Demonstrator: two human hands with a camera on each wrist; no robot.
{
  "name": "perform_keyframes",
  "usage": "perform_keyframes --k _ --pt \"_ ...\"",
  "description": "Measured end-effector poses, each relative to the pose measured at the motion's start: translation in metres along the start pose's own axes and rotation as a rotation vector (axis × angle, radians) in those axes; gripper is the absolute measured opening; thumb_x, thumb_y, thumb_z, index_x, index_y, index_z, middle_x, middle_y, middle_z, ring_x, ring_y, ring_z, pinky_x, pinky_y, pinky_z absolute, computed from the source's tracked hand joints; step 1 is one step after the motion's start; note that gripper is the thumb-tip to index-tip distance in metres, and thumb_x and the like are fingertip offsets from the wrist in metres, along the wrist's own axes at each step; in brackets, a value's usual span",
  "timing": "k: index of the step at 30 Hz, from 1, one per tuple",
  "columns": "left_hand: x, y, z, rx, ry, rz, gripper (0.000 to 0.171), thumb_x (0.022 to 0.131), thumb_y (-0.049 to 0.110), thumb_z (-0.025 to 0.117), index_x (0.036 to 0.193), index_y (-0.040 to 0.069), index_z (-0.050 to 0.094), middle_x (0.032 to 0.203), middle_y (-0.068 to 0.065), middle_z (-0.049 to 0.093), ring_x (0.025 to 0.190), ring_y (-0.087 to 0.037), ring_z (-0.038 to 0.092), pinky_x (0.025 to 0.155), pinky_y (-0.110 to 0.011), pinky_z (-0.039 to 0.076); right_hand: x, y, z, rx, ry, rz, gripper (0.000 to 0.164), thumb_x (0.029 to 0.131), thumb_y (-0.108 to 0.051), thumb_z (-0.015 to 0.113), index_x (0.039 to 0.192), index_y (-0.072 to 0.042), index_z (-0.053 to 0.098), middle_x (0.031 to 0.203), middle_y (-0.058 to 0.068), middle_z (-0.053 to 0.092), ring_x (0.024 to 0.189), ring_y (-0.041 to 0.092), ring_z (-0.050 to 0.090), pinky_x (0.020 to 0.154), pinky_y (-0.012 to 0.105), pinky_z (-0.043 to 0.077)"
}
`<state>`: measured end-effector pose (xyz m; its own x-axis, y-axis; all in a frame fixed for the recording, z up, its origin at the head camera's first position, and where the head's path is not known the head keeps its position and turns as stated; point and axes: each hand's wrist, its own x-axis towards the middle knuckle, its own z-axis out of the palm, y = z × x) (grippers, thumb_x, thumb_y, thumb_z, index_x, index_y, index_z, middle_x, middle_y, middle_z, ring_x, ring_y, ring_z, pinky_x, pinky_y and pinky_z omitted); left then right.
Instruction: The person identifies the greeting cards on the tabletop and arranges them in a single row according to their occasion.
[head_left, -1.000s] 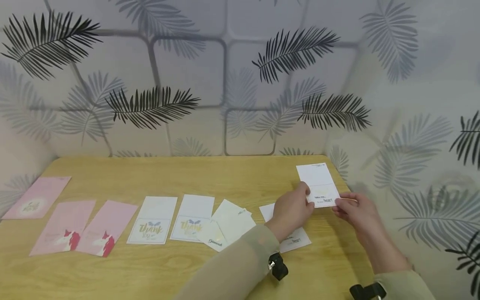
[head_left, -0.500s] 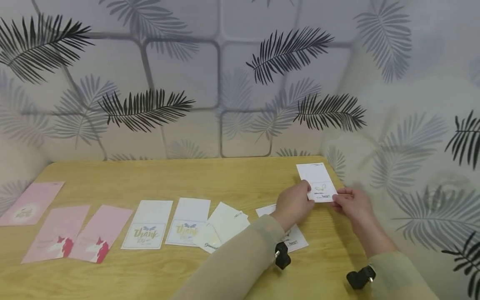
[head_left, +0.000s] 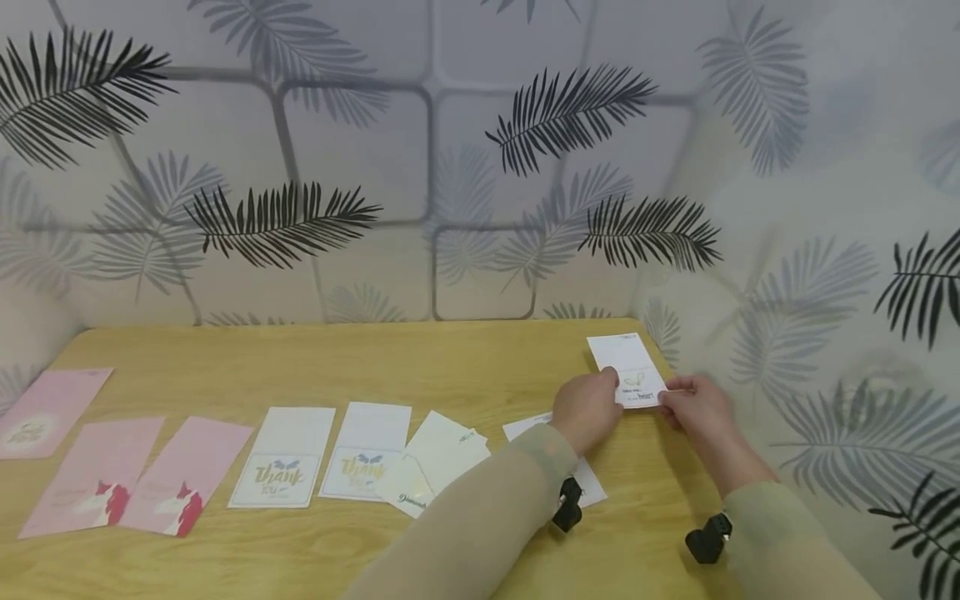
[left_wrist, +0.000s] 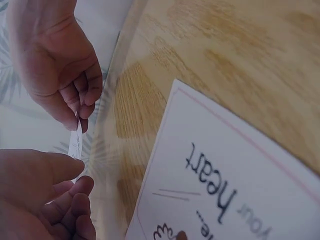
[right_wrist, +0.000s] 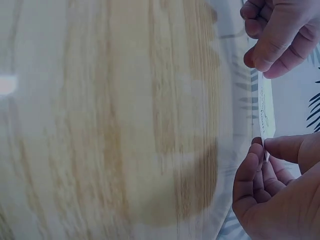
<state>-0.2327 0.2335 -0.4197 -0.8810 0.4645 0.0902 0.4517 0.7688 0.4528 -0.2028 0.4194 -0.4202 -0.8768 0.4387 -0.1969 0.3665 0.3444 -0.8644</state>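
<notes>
My left hand [head_left: 588, 410] pinches the left edge of an unfolded white greeting card [head_left: 633, 375] with "heart" lettering, thumb on its face. At the card's lower right corner, my right hand [head_left: 701, 417] pinches it between thumb and fingers. The card is above the far right part of the table, and both wrist views see it nearly edge-on. A second "heart" card [left_wrist: 230, 185] lies on the table beneath my left forearm, which hides much of it in the head view.
On the wooden table [head_left: 337, 358], a row runs leftward: cream cards [head_left: 447, 446], two white "Thank you" cards [head_left: 277, 475], and several pink cards [head_left: 180, 475]. A leaf-patterned wall [head_left: 480, 167] borders the table behind and at the right.
The head view has shifted slightly, moving the scene left and a little down. Both hands keep their hold on the card, whose tilt has changed slightly.
</notes>
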Motion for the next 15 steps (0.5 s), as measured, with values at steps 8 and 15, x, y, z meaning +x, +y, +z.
perform_keyframes --k 8,15 --pt "0.010 0.003 0.009 0.090 -0.024 -0.009 0.023 0.105 0.030 0.077 0.124 0.018 0.073 0.105 0.005 0.078 0.091 -0.012 0.073 0.078 -0.028 0.056 0.013 0.006 0.006 -0.072 0.066 0.048 0.031 0.103 0.003 0.067 0.131 0.011 0.058 0.095 0.013 0.069 0.075 0.015 0.065 0.062 0.027 0.056" --pt "0.019 -0.002 0.026 0.087 -0.009 0.005 0.022 0.105 0.028 0.077 0.124 0.016 0.073 0.105 0.004 0.079 0.091 -0.012 0.074 0.078 -0.029 0.057 0.016 0.009 0.003 -0.090 0.074 0.032 0.030 0.101 0.002 0.070 0.128 0.012 0.062 0.092 0.009 0.067 0.072 0.012 0.062 0.062 0.025 0.055"
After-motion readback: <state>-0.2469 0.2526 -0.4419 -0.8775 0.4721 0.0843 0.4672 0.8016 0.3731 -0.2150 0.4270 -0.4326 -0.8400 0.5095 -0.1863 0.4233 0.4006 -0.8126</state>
